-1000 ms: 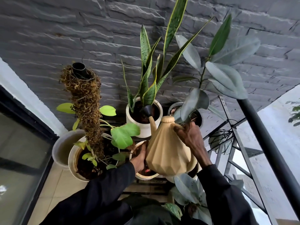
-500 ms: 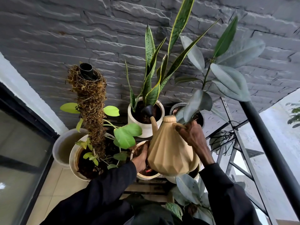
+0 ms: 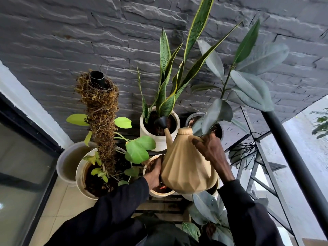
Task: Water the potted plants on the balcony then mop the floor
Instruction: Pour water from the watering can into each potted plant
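Right hand (image 3: pixel 211 150): is gripping the handle at the upper right of the watering can (image 3: pixel 186 167), fingers curled round it.

Left hand (image 3: pixel 154 173): is lying against the can's lower left flank, above a small pot (image 3: pixel 159 192). Whether its fingers are pressing the can or holding the pot's rim cannot be told.

Watering can: tan, faceted and lidded, is being held in the air above the near part of a slatted wooden stand (image 3: pixel 159 205) and is tilting away from the person. Its black spout head (image 3: pixel 161 121) is hanging over the soil of a white pot (image 3: pixel 159 141).

White pot: is standing toward the stand's far edge and is carrying a snake plant (image 3: pixel 166 96).

Grey pot (image 3: pixel 195 116): is standing just to the right of the white pot, with a rubber plant (image 3: pixel 248 86) leaning over the can's lid.

Cream pot (image 3: pixel 79 171): is sitting on the floor tiles (image 3: pixel 58 201) by the stand's left edge. It is holding a moss pole (image 3: pixel 102 118) and a green-leaved climber (image 3: pixel 138 150).

Pale tub (image 3: pixel 67 160): is touching the cream pot's left side.

Dark stone wall (image 3: pixel 88 41): is running behind all the pots.

Black railing (image 3: pixel 292 157): is slanting down the right.
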